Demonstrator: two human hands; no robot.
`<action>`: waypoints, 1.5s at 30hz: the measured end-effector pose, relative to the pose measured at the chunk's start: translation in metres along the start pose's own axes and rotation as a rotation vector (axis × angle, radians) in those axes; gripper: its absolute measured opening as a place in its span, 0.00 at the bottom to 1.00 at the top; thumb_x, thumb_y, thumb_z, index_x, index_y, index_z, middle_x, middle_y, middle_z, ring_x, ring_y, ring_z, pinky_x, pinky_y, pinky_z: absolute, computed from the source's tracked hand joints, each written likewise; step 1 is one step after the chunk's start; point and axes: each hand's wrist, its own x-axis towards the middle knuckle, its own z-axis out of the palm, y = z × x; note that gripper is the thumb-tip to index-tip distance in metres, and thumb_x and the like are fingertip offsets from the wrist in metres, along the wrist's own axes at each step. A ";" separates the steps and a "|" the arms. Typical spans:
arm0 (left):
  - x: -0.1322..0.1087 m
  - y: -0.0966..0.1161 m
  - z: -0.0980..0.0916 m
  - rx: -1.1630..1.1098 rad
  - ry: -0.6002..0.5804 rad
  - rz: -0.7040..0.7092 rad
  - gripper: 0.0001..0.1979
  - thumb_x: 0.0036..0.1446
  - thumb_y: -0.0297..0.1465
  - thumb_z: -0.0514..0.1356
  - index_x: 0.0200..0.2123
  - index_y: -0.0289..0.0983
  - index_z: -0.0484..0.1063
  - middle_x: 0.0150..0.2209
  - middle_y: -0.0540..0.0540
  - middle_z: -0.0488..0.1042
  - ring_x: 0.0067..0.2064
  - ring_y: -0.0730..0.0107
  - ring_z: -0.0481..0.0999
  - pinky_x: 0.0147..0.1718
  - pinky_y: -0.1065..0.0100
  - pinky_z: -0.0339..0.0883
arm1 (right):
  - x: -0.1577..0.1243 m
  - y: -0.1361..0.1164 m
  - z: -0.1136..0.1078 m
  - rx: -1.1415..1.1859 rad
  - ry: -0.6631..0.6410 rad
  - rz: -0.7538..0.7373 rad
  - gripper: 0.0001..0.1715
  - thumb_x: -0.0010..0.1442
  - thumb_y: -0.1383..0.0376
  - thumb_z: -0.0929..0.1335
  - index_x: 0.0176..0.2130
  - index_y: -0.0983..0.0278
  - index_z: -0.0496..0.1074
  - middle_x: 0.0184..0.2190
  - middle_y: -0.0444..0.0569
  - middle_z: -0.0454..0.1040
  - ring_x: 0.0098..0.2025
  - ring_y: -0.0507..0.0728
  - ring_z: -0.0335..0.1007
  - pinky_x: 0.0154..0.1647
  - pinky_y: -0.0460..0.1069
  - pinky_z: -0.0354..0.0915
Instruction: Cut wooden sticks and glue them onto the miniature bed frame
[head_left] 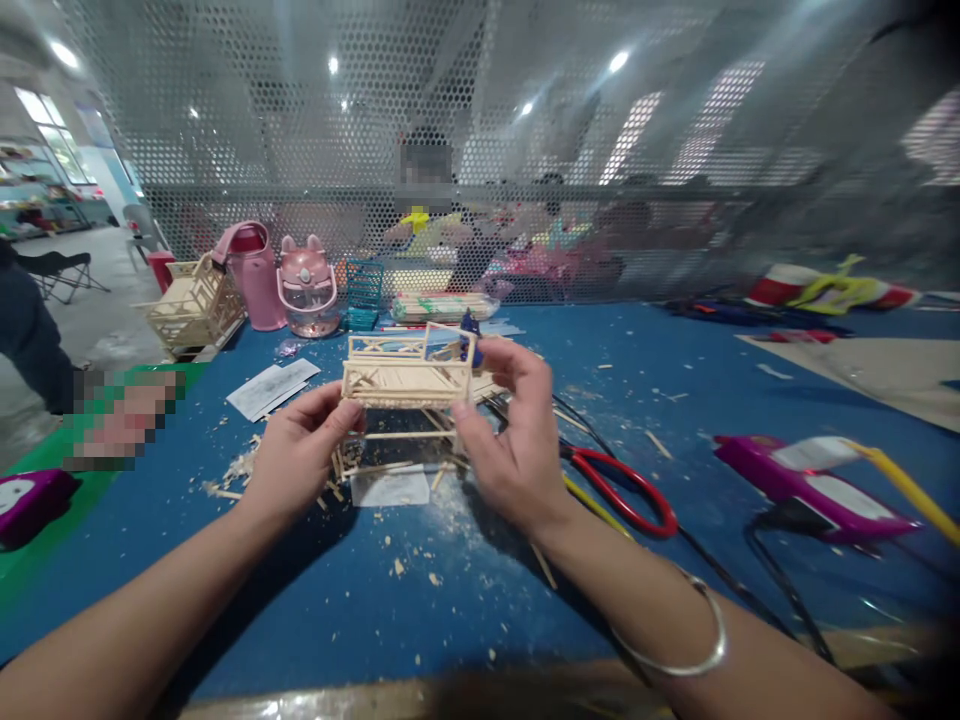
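Between my two hands, above the table, is a small wooden stick model (409,380) with a slatted floor, railings and a taller frame at its right end. My left hand (304,440) pinches its lower left corner between thumb and fingers. My right hand (517,430) grips the right end, thumb in front and fingers behind. Below the model lie loose wooden sticks, shavings and a white paper piece (394,488). Red-handled pliers or cutters (626,490) rest beside my right wrist; their jaws are hidden behind my hand.
A purple device (817,490) with a yellow-handled tool and black cables sits on the right. White papers (271,388) lie left. Along the back stand another stick model (191,310), a pink bottle (256,280) and a clear pink-lidded bottle (307,290), before a perforated metal screen (330,130).
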 end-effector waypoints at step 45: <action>0.002 0.018 -0.018 0.935 -0.100 0.154 0.14 0.53 0.40 0.55 0.31 0.36 0.73 0.26 0.47 0.75 0.27 0.69 0.71 0.27 0.69 0.62 | 0.035 0.045 -0.085 -0.550 -0.570 0.467 0.11 0.56 0.60 0.62 0.27 0.63 0.69 0.21 0.45 0.71 0.23 0.52 0.63 0.25 0.46 0.55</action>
